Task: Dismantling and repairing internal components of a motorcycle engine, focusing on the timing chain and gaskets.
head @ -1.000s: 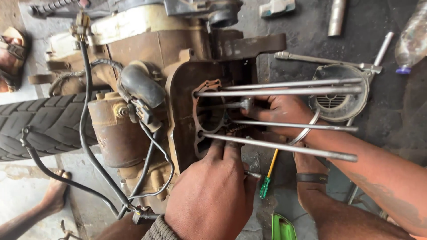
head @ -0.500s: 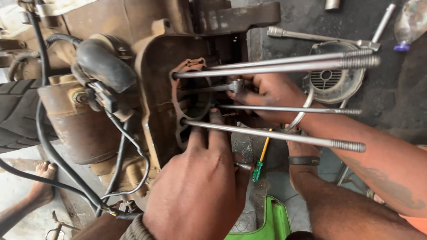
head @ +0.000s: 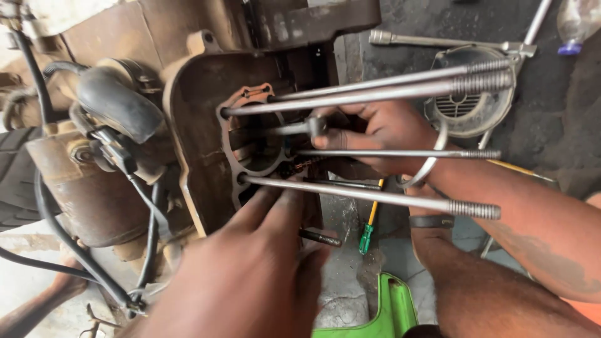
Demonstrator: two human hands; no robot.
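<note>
A grimy engine crankcase [head: 206, 125] lies on its side, its round cylinder opening ringed by a worn orange gasket [head: 241, 100]. 4 long steel studs [head: 375, 197], threaded at their free ends, jut from the gasket face toward the right, roughly parallel, bare and oil-darkened.

Clear plastic bottle [head: 579, 22], blue cap, top right corner on dark floor; no labels, signs, screens.
</note>
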